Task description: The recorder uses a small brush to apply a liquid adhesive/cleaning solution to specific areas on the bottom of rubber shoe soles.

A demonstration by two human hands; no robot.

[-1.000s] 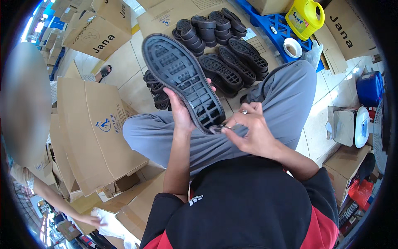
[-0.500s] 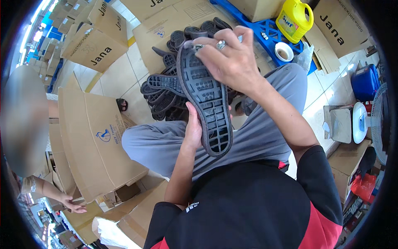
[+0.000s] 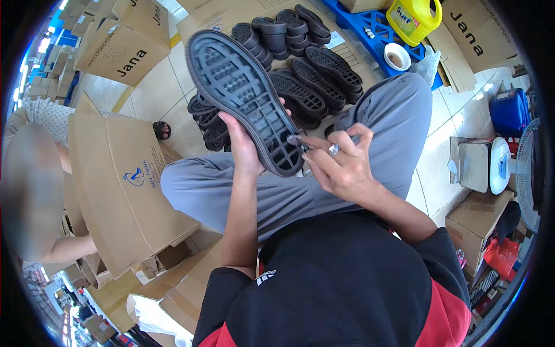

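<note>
A dark shoe sole (image 3: 240, 95) is tilted in front of me, its gridded hollow side facing up. My left hand (image 3: 247, 141) is closed around its edge from the left and beneath, with fingertips showing at the right edge. My right hand (image 3: 342, 159) is closed on a small brush (image 3: 296, 140), whose pale tip is at the narrower near end of the sole. Much of the brush is hidden by the fingers. Beyond the held sole, more dark soles (image 3: 324, 81) lie in rows and stacks on flattened cardboard (image 3: 202, 17).
A blue pallet (image 3: 361, 43) at the far right bears a yellow jug (image 3: 413, 22) and a white bowl (image 3: 397, 56) with brownish liquid. An open carton (image 3: 115, 191) stands at my left, beside another person. A fan (image 3: 527, 173) and a blue container (image 3: 509, 114) are at right.
My right hand has moved with the brush from the sole's far end to its near end. My left hand has shifted the sole leftward and up, tilting it further left.
</note>
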